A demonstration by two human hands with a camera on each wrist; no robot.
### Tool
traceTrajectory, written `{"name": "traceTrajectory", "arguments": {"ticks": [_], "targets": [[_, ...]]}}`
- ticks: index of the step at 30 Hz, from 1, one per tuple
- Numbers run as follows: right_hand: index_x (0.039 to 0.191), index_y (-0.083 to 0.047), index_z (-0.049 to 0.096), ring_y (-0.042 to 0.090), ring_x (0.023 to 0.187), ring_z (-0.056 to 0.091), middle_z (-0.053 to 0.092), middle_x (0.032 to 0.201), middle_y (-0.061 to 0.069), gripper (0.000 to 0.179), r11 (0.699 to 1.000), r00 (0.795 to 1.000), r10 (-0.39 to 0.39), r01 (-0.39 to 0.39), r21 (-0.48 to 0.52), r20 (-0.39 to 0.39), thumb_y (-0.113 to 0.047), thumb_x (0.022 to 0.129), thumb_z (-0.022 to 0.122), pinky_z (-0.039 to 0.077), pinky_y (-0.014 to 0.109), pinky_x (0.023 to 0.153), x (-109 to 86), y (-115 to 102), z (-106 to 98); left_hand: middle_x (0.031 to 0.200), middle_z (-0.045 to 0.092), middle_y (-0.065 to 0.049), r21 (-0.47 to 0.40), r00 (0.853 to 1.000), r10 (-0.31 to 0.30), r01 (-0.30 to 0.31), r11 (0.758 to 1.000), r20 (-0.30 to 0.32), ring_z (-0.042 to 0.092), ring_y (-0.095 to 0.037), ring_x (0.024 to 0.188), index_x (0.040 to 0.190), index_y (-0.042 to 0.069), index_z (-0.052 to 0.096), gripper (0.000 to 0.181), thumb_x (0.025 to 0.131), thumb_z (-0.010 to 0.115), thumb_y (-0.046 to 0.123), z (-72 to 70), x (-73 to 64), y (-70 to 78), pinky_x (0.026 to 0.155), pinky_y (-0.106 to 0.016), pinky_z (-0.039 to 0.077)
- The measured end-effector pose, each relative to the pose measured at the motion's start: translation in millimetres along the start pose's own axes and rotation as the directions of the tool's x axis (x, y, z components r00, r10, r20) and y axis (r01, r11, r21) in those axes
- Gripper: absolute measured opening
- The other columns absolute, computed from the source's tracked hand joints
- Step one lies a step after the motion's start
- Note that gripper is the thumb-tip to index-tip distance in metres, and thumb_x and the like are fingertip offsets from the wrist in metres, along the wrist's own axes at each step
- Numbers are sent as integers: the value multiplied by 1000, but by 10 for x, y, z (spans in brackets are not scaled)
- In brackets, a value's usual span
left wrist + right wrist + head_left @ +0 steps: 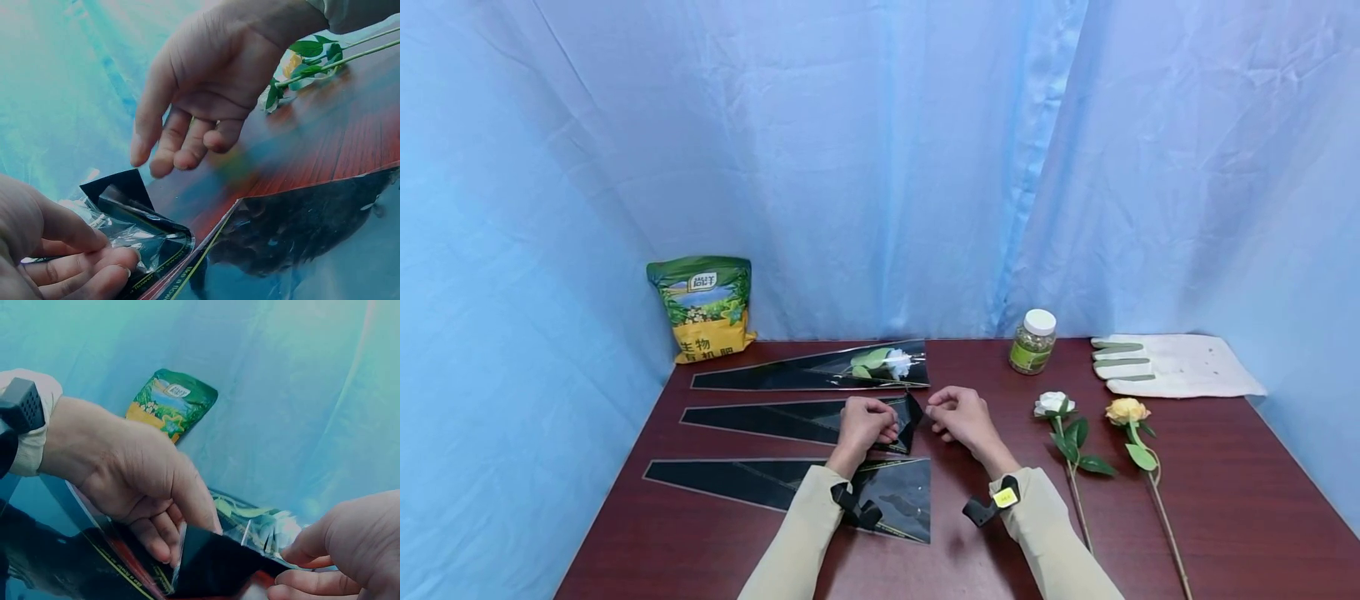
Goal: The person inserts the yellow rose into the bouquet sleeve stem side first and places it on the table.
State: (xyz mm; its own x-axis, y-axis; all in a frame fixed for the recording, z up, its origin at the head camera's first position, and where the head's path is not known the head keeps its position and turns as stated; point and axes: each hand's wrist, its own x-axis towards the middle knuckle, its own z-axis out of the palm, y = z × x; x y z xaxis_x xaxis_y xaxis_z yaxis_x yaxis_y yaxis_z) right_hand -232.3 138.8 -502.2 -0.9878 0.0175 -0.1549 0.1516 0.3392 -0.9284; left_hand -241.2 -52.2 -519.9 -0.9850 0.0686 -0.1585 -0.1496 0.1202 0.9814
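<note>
My left hand [863,427] pinches the clear film near the wide end of the middle black flower sleeve [767,417]. In the left wrist view, the film crumples at its fingertips and a black flap [122,187] of the sleeve stands up off the table. To the right of that raised end hovers my right hand [964,419], fingers loosely bent with nothing between them. A second flat sleeve [730,473] lies nearer me, partly under my left forearm. Behind the middle one, another sleeve [775,375] holds a white flower with green leaves [895,364].
On the right lie a white rose [1054,405] and a yellow rose [1126,411] on long stems. A white-lidded jar [1032,343] and a pale work glove [1187,365] are at the back right. A green and yellow bag [706,308] stands back left, before the curtain.
</note>
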Motion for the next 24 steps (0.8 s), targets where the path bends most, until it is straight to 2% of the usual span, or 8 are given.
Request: {"name": "traceTrajectory", "arguments": {"ticks": [5,7,12,14,16,19,21,24], "targets": [[105,-3,70,16,67,70,75,93,19,18,998,1000,-24,23,-62,-6,-15,92,69,59,32,56,-101,-114,-119,66,73,-11,5,1000,4,-4,1000,2,64,-7,47,87,-9,75,14,85,63,-3,-1,0,-16,48,-24,57],[109,-1,69,21,71,72,75,98,21,22,995,999,-48,46,-89,-11,-16,93,68,59,32,57,-164,-156,-205,67,73,-12,10,1000,5,-5,1000,3,64,-7,47,87,-9,76,14,85,63,-3,-2,2,-17,48,-25,57],[115,1,66,30,83,73,74,103,23,27,983,993,-114,107,-151,-35,-15,95,66,60,31,61,-366,-221,-503,68,73,-13,13,1000,6,-6,1000,5,64,-7,48,88,-8,76,14,86,64,-2,-6,10,-14,50,-25,58],[116,1,66,28,81,73,74,101,23,27,973,990,-132,121,-195,-47,-16,95,66,59,30,61,-456,-223,-641,66,73,-11,11,1000,6,-6,1000,3,64,-7,47,88,-8,76,14,86,64,-2,-5,7,-11,49,-25,57],[116,0,67,23,81,71,74,101,21,27,955,986,-151,126,-269,-73,-18,95,66,56,27,62,-541,-204,-772,64,72,-8,15,1000,12,-12,1000,0,64,-7,47,87,-8,76,14,85,63,-3,-2,-3,-3,48,-24,57],[114,-4,69,18,81,70,75,102,15,26,913,976,-182,122,-390,-121,-21,94,68,53,26,66,-672,-149,-938,66,73,-10,37,1000,9,-9,999,-11,64,-7,47,85,-7,76,14,84,63,-3,5,-13,11,48,-25,57],[112,-5,70,17,84,70,75,103,12,25,884,968,-205,119,-453,-146,-21,93,68,52,25,69,-751,-96,-1022,68,74,-13,61,1000,10,-9,998,-18,64,-8,47,85,-6,77,14,84,64,-3,13,-17,22,48,-25,57],[112,-4,70,22,84,72,75,102,13,25,855,962,-223,117,-505,-155,-19,92,69,52,25,68,-862,-12,-1120,71,74,-14,91,999,13,-10,996,-29,64,-8,48,85,-4,78,14,85,64,-2,26,-16,32,48,-25,57]]}}
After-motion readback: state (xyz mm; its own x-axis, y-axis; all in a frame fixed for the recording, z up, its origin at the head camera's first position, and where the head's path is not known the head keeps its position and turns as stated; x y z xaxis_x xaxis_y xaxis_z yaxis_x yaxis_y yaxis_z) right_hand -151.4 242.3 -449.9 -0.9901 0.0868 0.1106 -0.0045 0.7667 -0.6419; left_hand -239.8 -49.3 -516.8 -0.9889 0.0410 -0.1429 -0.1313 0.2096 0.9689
